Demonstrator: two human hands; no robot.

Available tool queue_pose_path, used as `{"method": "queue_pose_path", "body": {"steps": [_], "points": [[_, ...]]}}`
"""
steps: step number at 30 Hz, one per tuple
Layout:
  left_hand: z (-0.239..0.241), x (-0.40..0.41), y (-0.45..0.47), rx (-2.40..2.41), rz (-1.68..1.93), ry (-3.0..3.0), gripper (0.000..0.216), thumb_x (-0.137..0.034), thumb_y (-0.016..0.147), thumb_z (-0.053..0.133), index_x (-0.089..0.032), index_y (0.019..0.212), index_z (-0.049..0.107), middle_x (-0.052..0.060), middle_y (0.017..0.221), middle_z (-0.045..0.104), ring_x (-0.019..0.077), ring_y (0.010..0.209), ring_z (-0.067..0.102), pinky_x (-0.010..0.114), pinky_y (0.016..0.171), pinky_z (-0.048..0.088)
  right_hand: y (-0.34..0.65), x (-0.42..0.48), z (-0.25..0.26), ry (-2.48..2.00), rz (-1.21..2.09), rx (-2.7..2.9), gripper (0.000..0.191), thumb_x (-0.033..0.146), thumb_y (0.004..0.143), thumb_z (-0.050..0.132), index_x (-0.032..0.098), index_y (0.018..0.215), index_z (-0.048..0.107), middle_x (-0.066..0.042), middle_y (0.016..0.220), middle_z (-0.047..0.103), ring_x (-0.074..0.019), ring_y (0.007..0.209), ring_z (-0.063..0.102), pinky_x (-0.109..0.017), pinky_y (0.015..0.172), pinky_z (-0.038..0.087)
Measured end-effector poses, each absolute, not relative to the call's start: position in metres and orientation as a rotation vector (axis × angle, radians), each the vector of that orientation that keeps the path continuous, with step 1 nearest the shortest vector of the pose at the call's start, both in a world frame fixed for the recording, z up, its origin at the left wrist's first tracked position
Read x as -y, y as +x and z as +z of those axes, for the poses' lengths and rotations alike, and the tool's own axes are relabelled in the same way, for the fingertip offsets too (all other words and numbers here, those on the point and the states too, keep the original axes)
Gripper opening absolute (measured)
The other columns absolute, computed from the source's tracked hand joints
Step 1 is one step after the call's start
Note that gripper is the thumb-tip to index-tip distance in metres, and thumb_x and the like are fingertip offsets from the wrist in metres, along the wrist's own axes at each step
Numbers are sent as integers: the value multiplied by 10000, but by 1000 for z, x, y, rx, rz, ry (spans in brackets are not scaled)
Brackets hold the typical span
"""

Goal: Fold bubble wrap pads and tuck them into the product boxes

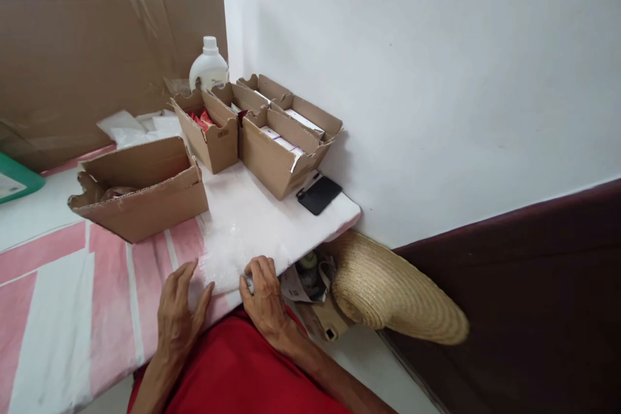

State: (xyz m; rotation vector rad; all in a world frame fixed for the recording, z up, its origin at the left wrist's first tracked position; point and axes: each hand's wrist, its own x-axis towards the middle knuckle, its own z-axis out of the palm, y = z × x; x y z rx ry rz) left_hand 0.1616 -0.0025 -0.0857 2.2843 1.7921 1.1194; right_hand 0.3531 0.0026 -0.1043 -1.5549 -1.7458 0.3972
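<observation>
A sheet of clear bubble wrap [224,265] lies at the near edge of the table, between my two hands. At its left side, my left hand [178,314] rests on the cloth with its fingers stretched out and the thumb apart, holding nothing. My right hand [264,304] has its fingers curled over the right end of the wrap, gripping it near the table edge; the fingertips are partly hidden. Just beyond the hands stands an open cardboard box [165,210], with something brownish inside that I cannot make out.
Several more open cardboard boxes [218,149] hold red packets and white boxes. Behind them are a white jug [209,71] and a large cardboard panel [87,58]. A black phone-like slab [320,195] lies near the right corner. A straw hat [388,284] hangs beside the table.
</observation>
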Motion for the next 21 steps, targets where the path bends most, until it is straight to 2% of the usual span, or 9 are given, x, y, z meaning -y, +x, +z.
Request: {"method": "queue_pose_path", "body": {"steps": [2, 6, 9, 12, 16, 18, 21], "points": [[-83, 7, 158, -1658, 1054, 2510, 462, -309, 916, 664, -222, 1356, 555, 135, 1253, 653, 253, 1137, 639, 413, 975, 519, 353, -3, -104, -1560, 394, 1719, 206, 63, 839, 539, 210, 983, 544, -76, 972, 571, -265, 939, 535, -426, 836, 514], [-88, 11, 152, -1441, 853, 2726, 327, -234, 939, 622, -237, 1266, 615, 91, 1223, 697, 223, 1124, 650, 360, 937, 505, 360, -3, -102, -1480, 358, 1743, 361, 73, 860, 544, 167, 1208, 552, -136, 1167, 601, -282, 1103, 553, -456, 956, 523], [-93, 7, 149, -1442, 843, 2740, 306, -183, 958, 567, -224, 1255, 625, 83, 1199, 716, 207, 1113, 660, 341, 917, 506, 374, -6, -99, -1317, 362, 1968, 473, 223, 874, 682, 164, 1324, 547, -161, 1395, 563, -326, 1307, 485, -524, 1095, 447], [-93, 2, 149, -1416, 869, 2746, 296, -166, 963, 539, -218, 1238, 636, 80, 1174, 731, 199, 1080, 676, 329, 886, 511, 390, -15, -100, -1197, 417, 2156, 628, 365, 844, 768, 160, 1390, 533, -159, 1435, 573, -344, 1399, 436, -555, 1151, 392], [-81, 1, 151, -1375, 991, 2572, 212, -180, 959, 538, -230, 1124, 662, 41, 1053, 758, 178, 991, 699, 316, 872, 517, 403, -22, -97, -1121, 440, 2189, 347, 216, 905, 680, 184, 1248, 640, -119, 1297, 672, -285, 1297, 529, -484, 1093, 452], [-72, 3, 153, -1401, 1033, 2364, 143, -246, 959, 549, -232, 1025, 676, 28, 964, 753, 174, 925, 703, 303, 837, 533, 404, -21, -91, -1072, 478, 2145, 189, 158, 914, 638, 196, 1094, 683, -98, 1197, 700, -262, 1195, 569, -448, 1030, 484], [-59, 3, 156, -1502, 977, 2034, 216, -398, 951, 562, -227, 937, 692, 13, 841, 728, 171, 793, 690, 274, 719, 544, 400, -18, -84, -1125, 599, 2006, 78, 168, 938, 594, 204, 907, 655, -78, 1026, 697, -224, 1018, 604, -374, 904, 514]]}}
